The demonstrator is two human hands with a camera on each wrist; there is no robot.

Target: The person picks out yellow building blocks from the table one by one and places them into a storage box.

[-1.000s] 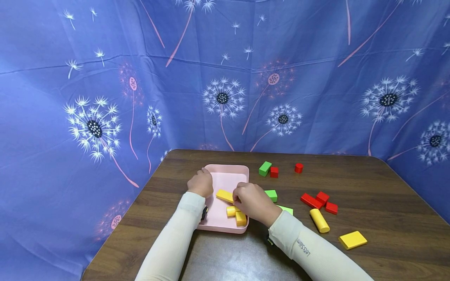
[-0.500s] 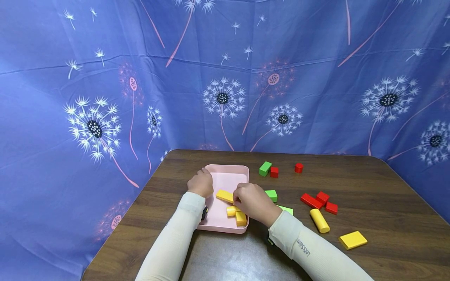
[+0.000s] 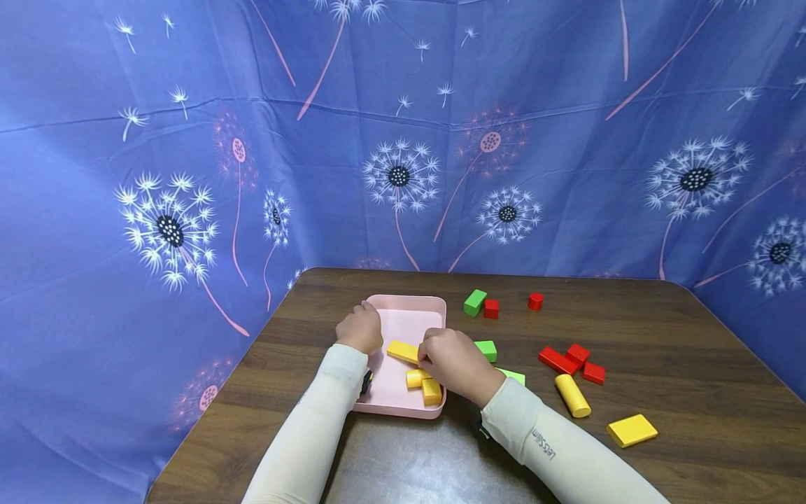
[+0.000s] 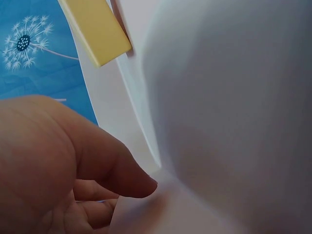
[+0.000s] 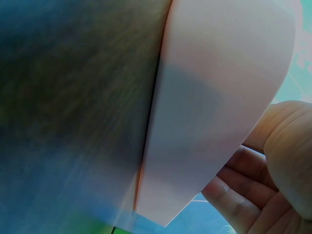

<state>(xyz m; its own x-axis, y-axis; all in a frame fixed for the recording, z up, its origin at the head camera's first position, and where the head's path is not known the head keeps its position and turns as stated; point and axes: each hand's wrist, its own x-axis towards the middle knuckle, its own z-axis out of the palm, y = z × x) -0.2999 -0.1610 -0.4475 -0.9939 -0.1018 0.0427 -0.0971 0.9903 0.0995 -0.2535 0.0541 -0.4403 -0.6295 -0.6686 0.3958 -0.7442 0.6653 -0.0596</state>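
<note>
My left hand (image 3: 360, 327) grips the left wall of a shallow pink tray (image 3: 412, 302). In the left wrist view its thumb (image 4: 117, 168) lies inside the wall, with curled fingers beyond the edge. My right hand (image 3: 458, 364) reaches over the tray's right wall, fingers bent. In the right wrist view the fingers (image 5: 234, 202) pass behind the rim, so their tips are hidden. Beside them is one end of a flat yellow block (image 3: 401, 351); whether they pinch the block or the wall cannot be seen. A yellow cylinder (image 3: 415, 379) and a yellow cube (image 3: 431, 392) lie in the tray.
Green blocks (image 3: 475, 302) lie right of the tray, two partly behind my right hand. A red cube (image 3: 491, 309), a red cylinder (image 3: 535, 301) and several red blocks (image 3: 557, 360) lie farther right. A yellow cylinder (image 3: 572, 396) and a flat yellow block (image 3: 632, 430) rest nearer.
</note>
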